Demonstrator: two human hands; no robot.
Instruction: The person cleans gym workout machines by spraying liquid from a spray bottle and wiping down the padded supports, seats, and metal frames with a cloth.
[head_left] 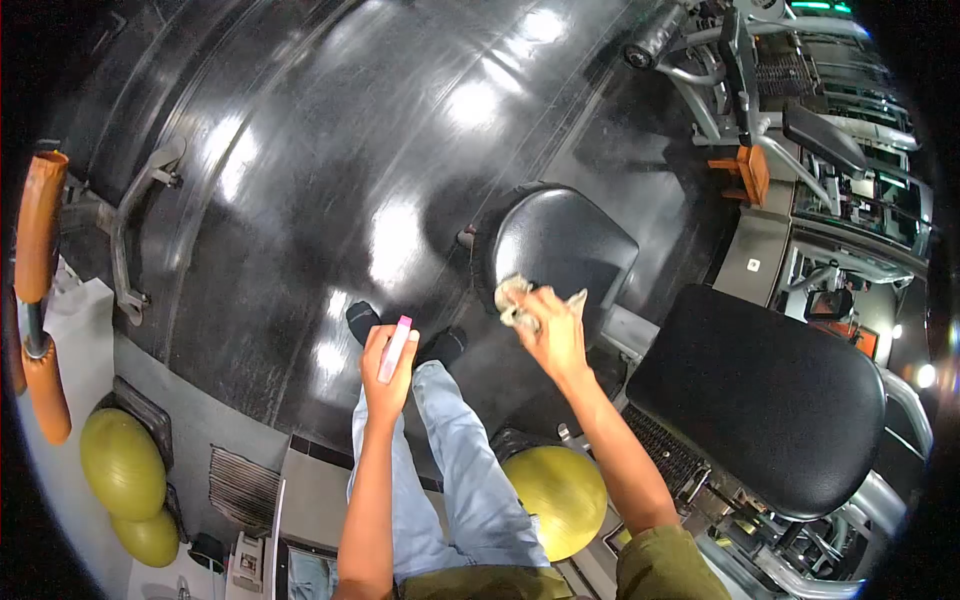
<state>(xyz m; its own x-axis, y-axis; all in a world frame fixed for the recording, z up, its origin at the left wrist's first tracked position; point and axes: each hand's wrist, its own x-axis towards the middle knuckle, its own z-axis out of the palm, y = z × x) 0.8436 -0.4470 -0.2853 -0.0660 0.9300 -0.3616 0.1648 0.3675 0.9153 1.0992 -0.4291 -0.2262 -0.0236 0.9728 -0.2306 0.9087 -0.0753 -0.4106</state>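
Note:
My left hand [378, 372] is closed around a slim, pale object with a bright pink end [396, 352], which looks like a small bottle, though its kind is not clear. It is held above my legs, away from the seat. My right hand [552, 335] grips a crumpled, light-coloured cloth [514, 298] at the near edge of a black padded seat [565, 240]. The cloth seems to touch the padding. Part of it is hidden under my fingers.
A larger black pad [765, 400] on a metal frame stands at right. Yellow exercise balls [555, 500] sit by my legs and at lower left [122, 465]. An orange-gripped bar [40, 225] is at far left. Dark, shiny flooring [300, 200] spreads ahead.

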